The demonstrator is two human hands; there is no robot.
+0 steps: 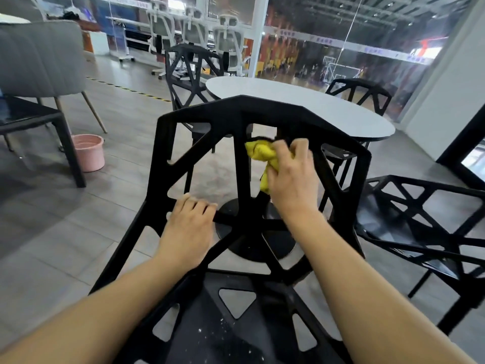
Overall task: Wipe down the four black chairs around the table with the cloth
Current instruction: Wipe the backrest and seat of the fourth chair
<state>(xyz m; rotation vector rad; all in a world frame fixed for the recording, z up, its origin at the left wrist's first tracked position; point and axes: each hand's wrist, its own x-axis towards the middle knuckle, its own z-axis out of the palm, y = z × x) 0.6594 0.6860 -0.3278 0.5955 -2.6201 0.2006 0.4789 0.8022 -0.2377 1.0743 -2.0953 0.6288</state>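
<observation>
1. Nearest us, below both wrists, lies the seat of the black chair we are working on; white specks dot it, so we judge it not yet wiped.
2. Our left hand rests on a strut of this chair's backrest, fingers curled over the bar and gripping it, which steadies the frame.
3. Our right hand, up and to the right of the left, bunches the yellow cloth in its curled fingers and presses it against an upright strut near the middle of the backrest. The cloth pokes out to the left of the knuckles and hangs down a little beneath them.
4. We judge the step in hand to be wiping the open lattice of this backrest. The next move calls for dragging the cloth along each bar in turn, then down to the speckled seat, with the left hand bracing so the chair does not tip.
5. To the right of our right arm stands a second black chair, just beside the first.
6. Beyond both hands is the white round table, with a third black chair past its left side and a fourth black chair past its right.
7. Far left of the left hand, a pink bucket sits on the floor.
</observation>
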